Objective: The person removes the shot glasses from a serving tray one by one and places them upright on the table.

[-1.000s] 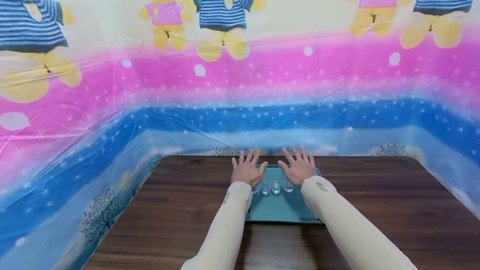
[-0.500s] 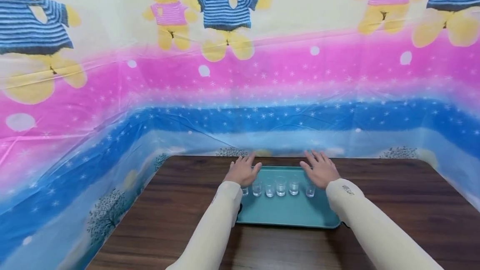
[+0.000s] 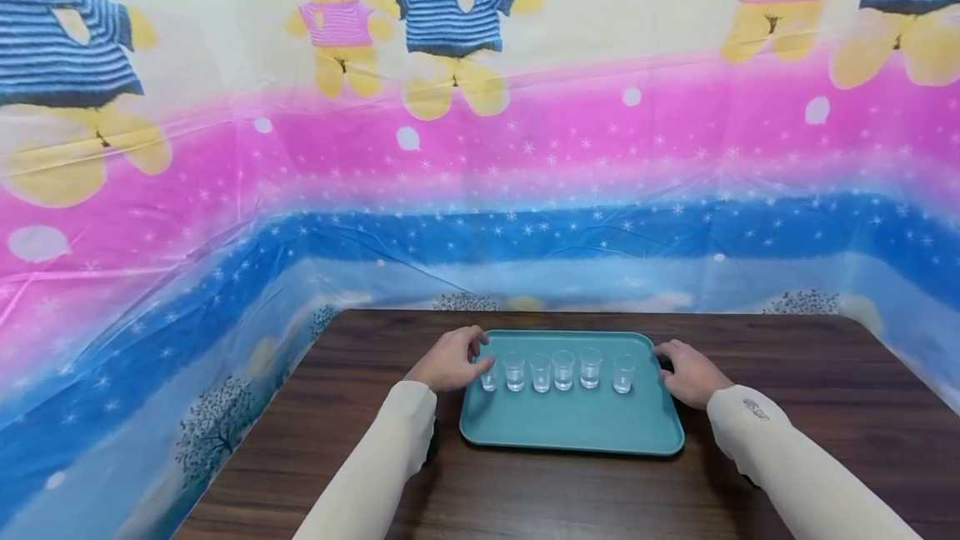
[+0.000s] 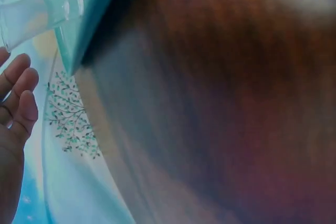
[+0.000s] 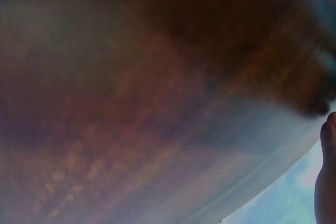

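Observation:
A green tray (image 3: 573, 425) lies on the dark wooden table, bearing a row of several small clear glasses (image 3: 564, 371). My left hand (image 3: 452, 361) is at the tray's left rim, fingers loosely bent, its thumb overlapping the leftmost glass (image 3: 489, 379) in the head view. In the left wrist view, bent fingers (image 4: 26, 85) show apart from the tray's edge (image 4: 92, 30), below a glass (image 4: 37, 17). At the opposite rim is my right hand (image 3: 693, 373), loosely curved, fingertips close to the edge. Only a sliver of that hand (image 5: 326, 166) shows in the right wrist view.
The brown wood-grain table (image 3: 337, 407) extends on both sides of the tray and in front of it. Behind and to the left hangs a printed cloth (image 3: 480, 232) with bears, pink and blue bands.
Both hands, earlier spread above the tray and glasses, have moved apart and lowered to the tray's left and right rims. Their fingers are now more bent. More of the tray shows.

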Demonstrator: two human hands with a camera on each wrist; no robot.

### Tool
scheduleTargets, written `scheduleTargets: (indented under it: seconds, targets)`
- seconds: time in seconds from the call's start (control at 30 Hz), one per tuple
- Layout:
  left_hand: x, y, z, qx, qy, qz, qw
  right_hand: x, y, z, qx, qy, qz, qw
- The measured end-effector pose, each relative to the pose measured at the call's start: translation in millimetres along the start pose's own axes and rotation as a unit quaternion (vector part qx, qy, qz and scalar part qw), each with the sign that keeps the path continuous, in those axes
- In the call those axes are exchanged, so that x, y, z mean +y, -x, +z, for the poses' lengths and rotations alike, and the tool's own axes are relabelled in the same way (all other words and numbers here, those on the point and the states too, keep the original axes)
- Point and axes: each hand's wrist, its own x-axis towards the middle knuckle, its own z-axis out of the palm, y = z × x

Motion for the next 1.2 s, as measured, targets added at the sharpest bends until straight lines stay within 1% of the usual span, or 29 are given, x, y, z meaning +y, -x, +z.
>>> scheduleTargets:
  seconds: [0.13,0.23,0.37,0.47,0.57,0.73,0.87,1.07,1.2]
  targets:
    - [-6.4,3.4,4.8,-0.006,0.02,0.018,0.9996,0.8,1.7,2.3,-0.007,0.004,0.006,1.0]
    - [-9.7,3.8,7.6,0.002,0.028,0.026,0.9993,0.9,0.9,2.7,-0.007,0.002,0.003,1.0]
    - [-10.7,2.0,9.7,0.013,0.026,0.028,0.9992,5.7,-0.9,2.2,-0.011,-0.002,0.004,1.0]
    - [-10.6,0.7,9.1,0.03,0.029,0.03,0.9987,9.7,-0.8,1.5,-0.012,-0.006,0.006,1.0]
    - [-12.4,-1.0,6.0,0.062,0.025,0.03,0.9973,11.4,0.6,0.8,-0.011,-0.014,0.004,1.0]
    - [-20.6,-3.3,-3.4,0.11,0.012,0.017,0.9937,9.2,1.6,1.0,-0.009,-0.029,-0.007,1.0]
    - [-31.5,-9.3,-8.5,0.126,0.015,-0.003,0.9919,9.5,2.2,2.0,-0.009,-0.037,-0.008,0.999]
    - [-51.0,-15.5,-7.3,0.137,0.001,-0.044,0.9896,7.5,5.7,1.9,-0.009,-0.033,-0.013,0.999]
    - [-55.6,-21.8,-3.9,0.132,0.004,-0.055,0.9897,12.7,7.5,-1.1,-0.006,-0.031,-0.012,0.999]
